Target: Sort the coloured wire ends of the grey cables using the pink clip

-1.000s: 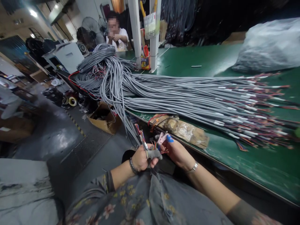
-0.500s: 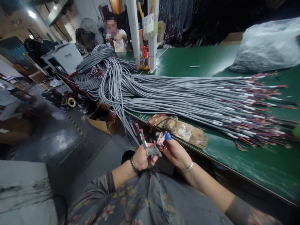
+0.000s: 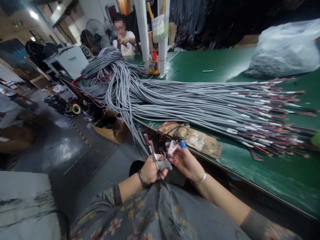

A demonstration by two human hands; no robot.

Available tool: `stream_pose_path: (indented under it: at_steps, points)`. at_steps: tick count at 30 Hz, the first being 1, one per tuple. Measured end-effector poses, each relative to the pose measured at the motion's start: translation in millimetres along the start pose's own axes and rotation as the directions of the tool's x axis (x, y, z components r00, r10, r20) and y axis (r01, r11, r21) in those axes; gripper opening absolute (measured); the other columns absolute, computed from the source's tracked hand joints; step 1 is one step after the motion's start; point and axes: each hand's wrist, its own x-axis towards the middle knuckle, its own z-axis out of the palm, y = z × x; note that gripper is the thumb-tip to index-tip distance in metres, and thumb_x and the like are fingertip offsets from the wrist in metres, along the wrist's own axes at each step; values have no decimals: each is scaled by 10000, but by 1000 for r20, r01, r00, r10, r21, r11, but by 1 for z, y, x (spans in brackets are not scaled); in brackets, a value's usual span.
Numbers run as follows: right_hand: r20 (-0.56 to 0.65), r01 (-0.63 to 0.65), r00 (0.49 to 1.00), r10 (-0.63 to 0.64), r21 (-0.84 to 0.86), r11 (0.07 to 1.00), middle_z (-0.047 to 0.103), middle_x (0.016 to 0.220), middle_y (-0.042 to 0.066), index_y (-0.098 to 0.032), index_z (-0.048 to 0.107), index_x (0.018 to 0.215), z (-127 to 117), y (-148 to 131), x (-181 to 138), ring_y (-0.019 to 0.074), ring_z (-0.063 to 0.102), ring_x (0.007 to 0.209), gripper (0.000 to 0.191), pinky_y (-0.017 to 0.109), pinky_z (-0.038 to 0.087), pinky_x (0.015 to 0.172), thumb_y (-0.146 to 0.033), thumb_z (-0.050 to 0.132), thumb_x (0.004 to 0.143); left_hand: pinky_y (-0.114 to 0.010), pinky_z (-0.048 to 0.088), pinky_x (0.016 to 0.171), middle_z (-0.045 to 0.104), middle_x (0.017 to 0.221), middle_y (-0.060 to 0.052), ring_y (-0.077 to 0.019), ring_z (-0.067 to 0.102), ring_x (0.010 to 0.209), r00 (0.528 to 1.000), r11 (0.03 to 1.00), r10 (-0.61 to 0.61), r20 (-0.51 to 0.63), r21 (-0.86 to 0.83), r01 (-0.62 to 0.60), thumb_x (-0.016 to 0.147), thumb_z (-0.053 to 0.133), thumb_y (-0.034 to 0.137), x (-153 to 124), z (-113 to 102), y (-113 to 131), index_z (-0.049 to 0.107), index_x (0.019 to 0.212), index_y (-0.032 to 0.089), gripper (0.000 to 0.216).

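My left hand (image 3: pixel 149 170) is closed around a grey cable (image 3: pixel 154 156), whose stripped end fans upward into thin coloured wires (image 3: pixel 148 140). A grey cover (image 3: pixel 163 164) wraps one of its digits, and short orange and dark wires (image 3: pixel 163 155) stick up just behind it. Close on the right, my right hand (image 3: pixel 188 164) has its fingers curled in beside these wires. Its thumb wears a blue cover (image 3: pixel 183 144); a pale pink wrap (image 3: pixel 173 146) on a fingertip is smeared by motion. What the right fingertips pinch is too small and blurred to name.
Many grey cables (image 3: pixel 180 96) with stripped ends lie along the green table (image 3: pixel 282 180). A worn wooden board (image 3: pixel 202 141) lies at its near edge. Behind stand a white post (image 3: pixel 163 53) and a plastic bag (image 3: pixel 285 50). A cardboard box (image 3: pixel 112 128) is below left; a person (image 3: pixel 128 38) sits beyond.
My right thumb and wrapped fingertip have shifted slightly, the thumb moving a little right. My left hand keeps its hold on the cable. The person beyond has raised a hand.
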Motion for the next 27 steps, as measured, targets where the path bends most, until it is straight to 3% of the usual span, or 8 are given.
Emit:
stream_pose_path:
  at_steps: [3, 9, 15, 21, 23, 27]
  points:
    - [16, -16, 1000, 16, -1, 1000, 658, 670, -5, -214, 692, 711, -1, -1, -1, 102, 539, 565, 353, 218, 439, 527, -565, 719, 683, -184, 267, 284, 526, 382, 7, -64, 391, 271, 1000, 998, 14, 21, 60, -16, 527, 767, 515, -5, -2, -3, 613, 576, 122, 425]
    - [19, 113, 994, -111, -121, 986, 604, 613, -17, -197, 690, 698, -1, -1, -3, 103, 499, 552, 339, 227, 436, 525, -514, 787, 624, -184, 247, 284, 500, 366, 24, -59, 370, 262, 991, 997, 79, -111, -6, -80, 512, 771, 512, -5, 3, 1, 596, 572, 133, 421]
    - [11, 140, 990, -140, -173, 975, 588, 620, -10, -200, 673, 713, -2, 0, 0, 120, 502, 568, 345, 252, 442, 540, -534, 747, 665, -189, 249, 297, 498, 373, 28, -56, 366, 272, 985, 996, 85, -153, -10, -88, 504, 769, 517, -3, 8, 2, 577, 563, 139, 429]
    - [4, 295, 949, -315, -357, 886, 599, 598, 7, -224, 654, 671, -6, 7, 3, 162, 499, 557, 498, 310, 431, 565, -714, 573, 706, -187, 238, 304, 492, 370, 31, -57, 375, 284, 985, 997, 80, -150, 20, -78, 529, 759, 525, -4, 11, 5, 569, 558, 141, 429]
    - [16, 285, 953, -301, -371, 884, 618, 619, 13, -233, 662, 676, -5, 7, 4, 171, 512, 574, 509, 315, 430, 571, -735, 576, 682, -187, 243, 305, 494, 371, 30, -56, 375, 284, 985, 997, 74, -154, 27, -71, 532, 757, 530, -4, 11, 5, 570, 555, 141, 433]
    - [-2, 183, 982, -188, -228, 956, 630, 641, 12, -221, 674, 684, 0, 4, 5, 162, 526, 582, 445, 304, 434, 570, -664, 686, 640, -190, 250, 302, 501, 373, 26, -59, 377, 280, 984, 997, 76, -161, 36, -71, 535, 754, 544, -1, 12, 3, 552, 544, 146, 447]
